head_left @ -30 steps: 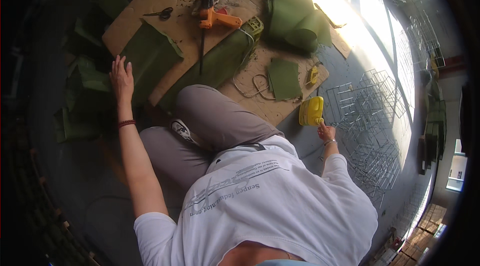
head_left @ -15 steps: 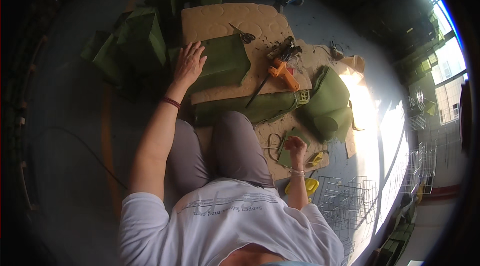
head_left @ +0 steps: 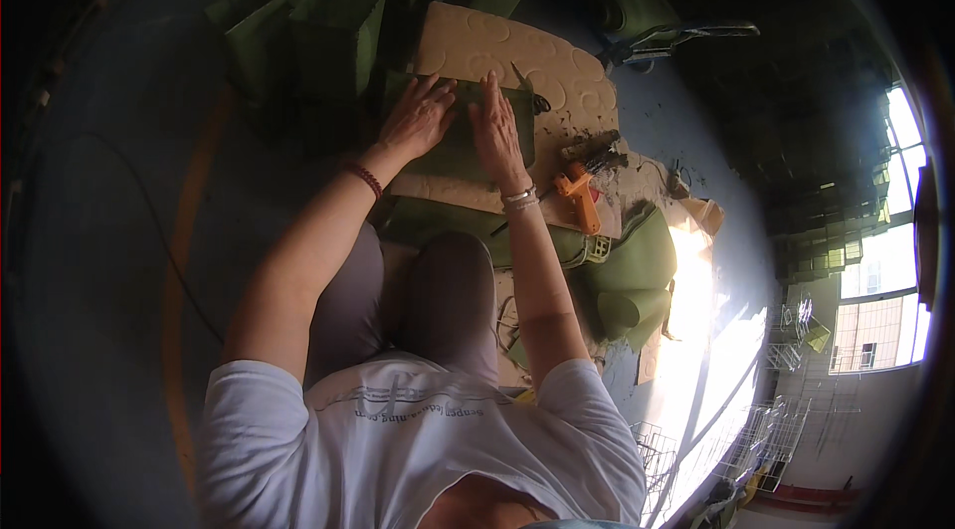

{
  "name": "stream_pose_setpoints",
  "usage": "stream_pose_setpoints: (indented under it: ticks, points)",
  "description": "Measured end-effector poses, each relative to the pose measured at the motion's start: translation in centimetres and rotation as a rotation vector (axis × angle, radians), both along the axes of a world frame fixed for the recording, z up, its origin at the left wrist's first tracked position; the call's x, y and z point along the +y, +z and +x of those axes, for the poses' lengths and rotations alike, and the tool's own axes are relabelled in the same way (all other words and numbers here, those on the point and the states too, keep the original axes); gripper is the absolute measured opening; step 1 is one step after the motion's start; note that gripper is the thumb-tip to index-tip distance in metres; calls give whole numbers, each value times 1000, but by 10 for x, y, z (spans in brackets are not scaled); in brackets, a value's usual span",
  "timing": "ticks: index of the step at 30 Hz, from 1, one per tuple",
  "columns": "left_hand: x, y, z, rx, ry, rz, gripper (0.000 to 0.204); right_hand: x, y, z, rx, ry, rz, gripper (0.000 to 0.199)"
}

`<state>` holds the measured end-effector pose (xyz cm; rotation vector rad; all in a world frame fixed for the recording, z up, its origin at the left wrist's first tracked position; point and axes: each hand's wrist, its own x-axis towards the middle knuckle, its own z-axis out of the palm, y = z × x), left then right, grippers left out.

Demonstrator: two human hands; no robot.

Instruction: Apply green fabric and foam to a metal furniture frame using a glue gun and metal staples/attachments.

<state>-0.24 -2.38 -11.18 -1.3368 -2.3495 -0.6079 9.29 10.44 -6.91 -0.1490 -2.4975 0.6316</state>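
Both of my hands rest over a green panel or flattened sleeve (head_left: 457,151) on the cardboard. My left hand (head_left: 416,121) lies toward its left part, fingers stretched out. Beside it, my right hand (head_left: 498,134) reaches over the right part with straight fingers, palm down. Neither hand grips anything. Just right of my right fingertips lie scissors (head_left: 540,104), partly hidden. An orange glue gun (head_left: 579,199) with a dark, crusted nozzle end lies to the right of my right wrist.
Embossed cardboard (head_left: 572,81) covers the work surface. Green open boxes (head_left: 338,26) stand at the far left. Another long green piece (head_left: 448,225) lies by my knees, and curled green sheets (head_left: 637,270) sit to the right. Wire racks (head_left: 776,439) stand lower right.
My right hand has come up from the lower right to the green panel, beside my left hand. The view has turned, and the panel shows nearer the middle.
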Motion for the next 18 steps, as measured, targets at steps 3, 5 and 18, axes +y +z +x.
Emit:
stream_pose_setpoints:
  ticks: [3, 5, 18]
  points:
    - [3, 2, 1, -15, -6, 33, 38, 7, -5, -16, -73, 24, 163, 58]
    - [3, 4, 1, -32, -24, 7, 37, 10, -5, -20, -103, 18, 185, 58]
    - [1, 2, 2, -77, -38, -11, 39, -2, 9, 0, 41, 22, 280, 43]
